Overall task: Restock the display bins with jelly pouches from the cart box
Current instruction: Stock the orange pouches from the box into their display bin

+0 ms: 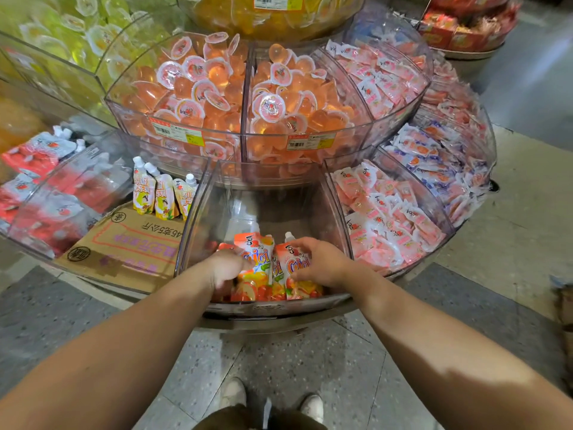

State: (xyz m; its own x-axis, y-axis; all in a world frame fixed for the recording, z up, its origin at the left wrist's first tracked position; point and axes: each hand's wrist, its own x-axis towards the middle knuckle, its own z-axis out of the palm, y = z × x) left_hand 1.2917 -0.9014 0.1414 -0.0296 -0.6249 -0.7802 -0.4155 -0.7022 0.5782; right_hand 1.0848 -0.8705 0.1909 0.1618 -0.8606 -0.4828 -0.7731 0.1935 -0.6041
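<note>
Both my hands reach into a clear wedge-shaped display bin (198, 212) at the front of a round stand. Several orange and red spouted jelly pouches (259, 262) stand upright at the bin's near wall. My left hand (226, 268) is curled around the left pouches from their side. My right hand (319, 262) grips the right pouch (294, 268), fingers over its top near the white cap. The back of the bin holds nothing but its clear floor.
A flattened cardboard box (124, 249) lies in the bin to the left, with three yellow spouted pouches (161, 193) standing behind it. Red pouches (46, 187) fill the far-left bin, pink sachets (381, 218) the right one. Jelly cups (235, 88) fill the upper tier. My shoes (269, 398) stand on the speckled floor.
</note>
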